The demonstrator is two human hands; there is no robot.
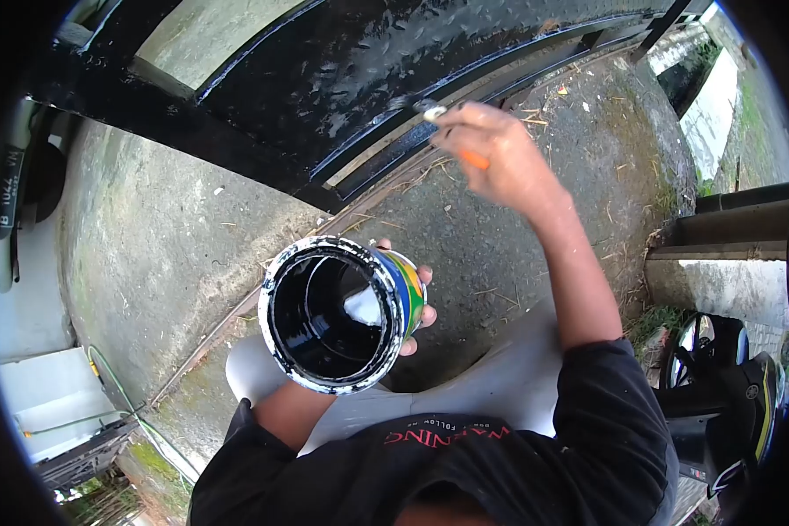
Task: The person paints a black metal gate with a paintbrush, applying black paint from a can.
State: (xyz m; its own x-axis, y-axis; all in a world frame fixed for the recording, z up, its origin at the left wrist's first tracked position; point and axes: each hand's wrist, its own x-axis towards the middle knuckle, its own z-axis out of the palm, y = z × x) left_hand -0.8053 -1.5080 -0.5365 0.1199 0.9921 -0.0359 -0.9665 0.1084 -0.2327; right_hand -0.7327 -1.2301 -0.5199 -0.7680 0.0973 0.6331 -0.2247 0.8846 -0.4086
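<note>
An open paint can (pixel 410 294) with black paint inside and a smeared black and white rim is tilted toward the camera. My left hand (pixel 425 311) is wrapped round its far side, with fingertips showing on the coloured label. Higher up and to the right, my right hand (pixel 491 153) grips a paintbrush (pixel 473 159) by its orange handle. The brush's head end lies close to the lower rail of a black metal gate (pixel 351 79); blur hides whether they touch. Glossy black patches show on the gate panel.
A rusty ground rail (pixel 206 346) crosses the concrete floor (pixel 149 254) below the gate. At the right are a concrete ledge (pixel 719 280) and a parked motorbike (pixel 719 412). A green hose (pixel 118 386) lies at the lower left, with a vehicle (pixel 13 210) above it.
</note>
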